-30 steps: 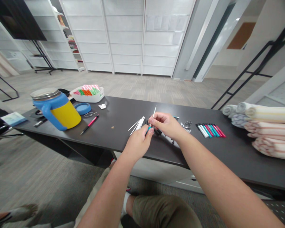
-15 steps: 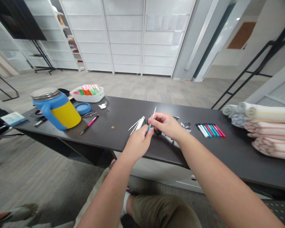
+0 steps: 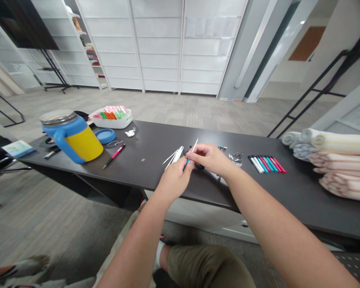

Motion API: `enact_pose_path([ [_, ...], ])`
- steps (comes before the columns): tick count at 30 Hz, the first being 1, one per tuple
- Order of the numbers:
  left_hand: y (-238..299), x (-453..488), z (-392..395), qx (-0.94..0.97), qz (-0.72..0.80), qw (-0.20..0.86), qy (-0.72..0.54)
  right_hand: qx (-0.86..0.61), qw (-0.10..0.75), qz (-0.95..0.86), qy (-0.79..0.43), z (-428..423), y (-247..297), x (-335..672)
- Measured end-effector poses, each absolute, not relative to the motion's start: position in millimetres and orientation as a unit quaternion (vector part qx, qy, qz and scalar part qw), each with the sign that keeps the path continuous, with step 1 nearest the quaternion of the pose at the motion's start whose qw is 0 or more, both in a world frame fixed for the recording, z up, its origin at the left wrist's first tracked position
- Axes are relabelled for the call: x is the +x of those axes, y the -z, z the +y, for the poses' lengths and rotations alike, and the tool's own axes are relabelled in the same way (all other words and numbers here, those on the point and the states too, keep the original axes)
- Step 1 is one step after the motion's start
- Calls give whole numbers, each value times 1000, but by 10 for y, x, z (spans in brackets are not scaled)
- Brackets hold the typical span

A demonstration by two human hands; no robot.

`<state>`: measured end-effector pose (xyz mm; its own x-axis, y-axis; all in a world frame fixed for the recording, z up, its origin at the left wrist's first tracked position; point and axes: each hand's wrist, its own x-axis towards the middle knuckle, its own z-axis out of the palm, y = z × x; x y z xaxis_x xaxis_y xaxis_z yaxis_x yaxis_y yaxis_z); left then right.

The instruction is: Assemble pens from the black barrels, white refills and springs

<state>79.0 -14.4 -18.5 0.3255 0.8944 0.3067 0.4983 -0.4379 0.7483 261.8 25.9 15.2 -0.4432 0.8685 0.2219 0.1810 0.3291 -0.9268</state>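
Observation:
My left hand (image 3: 177,174) is closed around a teal pen barrel (image 3: 187,161), most of it hidden by the fingers. Above it, my right hand (image 3: 208,156) pinches a thin white pen refill (image 3: 195,145), its tip pointing up and its lower end at the barrel. Several white refills (image 3: 176,155) lie fanned out just left of the hands. Partly covered by my right hand are dark pen parts (image 3: 200,166). Small metallic and clear pieces (image 3: 237,157) lie to its right, with teal bits (image 3: 222,148) behind.
A row of white, teal and red pen pieces (image 3: 267,164) lies on the dark table (image 3: 150,140). Rolled towels (image 3: 345,160) are stacked at right. Leftward are a red-black pen (image 3: 114,156), a blue-yellow mug (image 3: 78,138), its blue lid (image 3: 105,136) and a white basket (image 3: 111,122) of packets.
The white refill sits lower, with less of it showing above my fingers. My right hand has come down slightly toward the left hand, which stays in place.

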Motion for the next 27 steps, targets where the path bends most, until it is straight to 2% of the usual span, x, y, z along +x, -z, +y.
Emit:
enact_pose_path([
  [10,212,786,-110,758,451,277,-381,-391,371,-721,-436,263,-165,2637],
  [27,149,769,-124,755,438,297,-386,-408,434,-682,-425,309,-111,2665],
])
